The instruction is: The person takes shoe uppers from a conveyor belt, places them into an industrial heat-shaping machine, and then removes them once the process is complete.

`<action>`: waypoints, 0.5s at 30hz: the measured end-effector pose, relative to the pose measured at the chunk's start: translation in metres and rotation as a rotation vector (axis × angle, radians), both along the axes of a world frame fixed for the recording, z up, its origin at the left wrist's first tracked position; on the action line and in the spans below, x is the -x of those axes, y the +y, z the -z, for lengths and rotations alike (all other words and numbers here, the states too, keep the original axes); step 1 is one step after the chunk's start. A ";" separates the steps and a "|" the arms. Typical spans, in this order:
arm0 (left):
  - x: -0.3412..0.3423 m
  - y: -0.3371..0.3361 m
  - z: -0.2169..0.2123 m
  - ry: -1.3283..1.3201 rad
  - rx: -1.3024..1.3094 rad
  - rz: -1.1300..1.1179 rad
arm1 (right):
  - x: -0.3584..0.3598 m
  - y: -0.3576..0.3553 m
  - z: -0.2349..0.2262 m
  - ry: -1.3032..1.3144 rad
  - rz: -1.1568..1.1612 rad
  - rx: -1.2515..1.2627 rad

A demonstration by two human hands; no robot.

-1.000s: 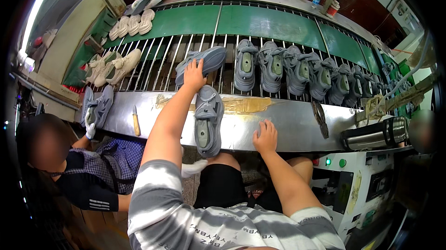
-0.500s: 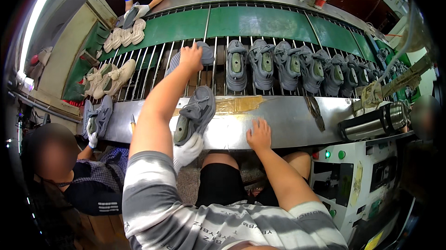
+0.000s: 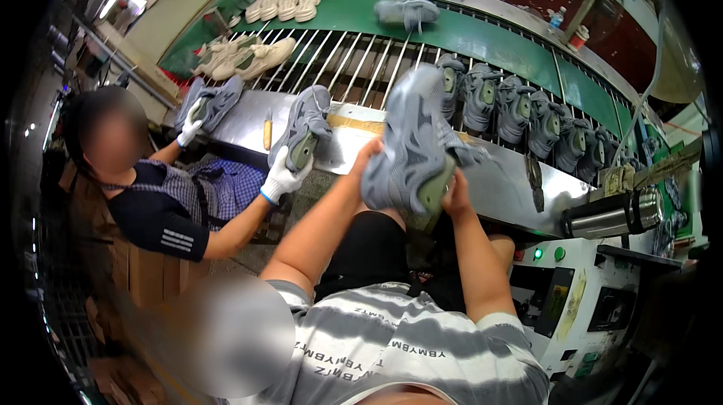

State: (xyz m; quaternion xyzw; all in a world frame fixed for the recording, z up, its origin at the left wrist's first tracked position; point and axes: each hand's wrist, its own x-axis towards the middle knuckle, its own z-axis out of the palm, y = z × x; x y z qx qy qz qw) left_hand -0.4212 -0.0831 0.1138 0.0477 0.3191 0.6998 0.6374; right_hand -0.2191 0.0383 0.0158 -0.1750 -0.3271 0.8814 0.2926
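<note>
I hold a grey sneaker [image 3: 412, 138] up in front of me with both hands. My left hand [image 3: 364, 160] grips its left side near the sole, and my right hand [image 3: 455, 193] supports its lower right end at the green-lined opening. A second grey sneaker [image 3: 304, 128] stands on the steel counter [image 3: 497, 179] to the left, with a co-worker's white-gloved hand [image 3: 285, 176] on it. More grey sneakers [image 3: 520, 108] stand in a row on the roller rack [image 3: 354, 59] beyond.
A seated co-worker [image 3: 151, 179] at my left also touches a grey pair [image 3: 215, 100] with a gloved hand. Beige shoes [image 3: 248, 59] lie on the rack's left. A green conveyor [image 3: 512, 40] carries one grey shoe [image 3: 407, 10]. A steel flask [image 3: 614, 213] lies at the right.
I lifted a grey sneaker off the rack and brought it toward me; my right hand left the counter edge and took hold of it. A co-worker's gloved hand now holds the counter sneaker.
</note>
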 end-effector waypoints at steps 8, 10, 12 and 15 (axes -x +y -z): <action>-0.151 -0.026 0.030 -0.641 -0.393 0.493 | -0.103 -0.071 -0.042 0.237 0.081 0.014; -0.178 -0.013 -0.003 -0.650 -0.534 0.632 | -0.125 -0.065 -0.038 0.807 -0.254 0.231; -0.197 0.004 -0.005 -0.447 -0.268 0.656 | -0.149 -0.071 -0.052 0.222 0.258 -0.085; -0.218 0.029 0.002 0.360 -0.008 0.860 | -0.183 -0.080 -0.076 0.321 0.433 0.076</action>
